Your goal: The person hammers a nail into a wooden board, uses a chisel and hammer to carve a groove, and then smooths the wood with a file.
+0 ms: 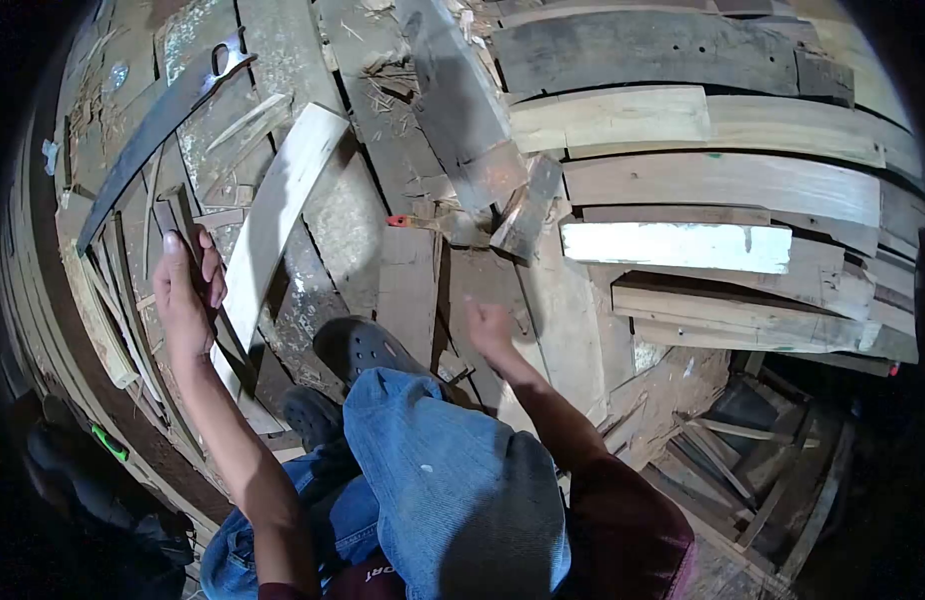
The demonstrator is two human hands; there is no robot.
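Narrow dark wooden strips [183,215] are gripped in my left hand [191,280], with the thumb laid along them. My right hand [491,325] hangs over the floorboards with its fingers curled in; whatever it may hold is hidden. Between the hands a pale board [288,190] lies slanted. At the upper left a handsaw [148,140] rests on the floor, its handle pointing up and right. A tool with a red end [413,221] lies beside a short wood block [528,215] near the middle.
Stacked planks [723,185] fill the right side, one of them painted white [678,247]. A wide grey board [458,100] lies at top centre. Scrap wood [743,460] sits at lower right. Dark clothing or footwear [73,450] shows at lower left.
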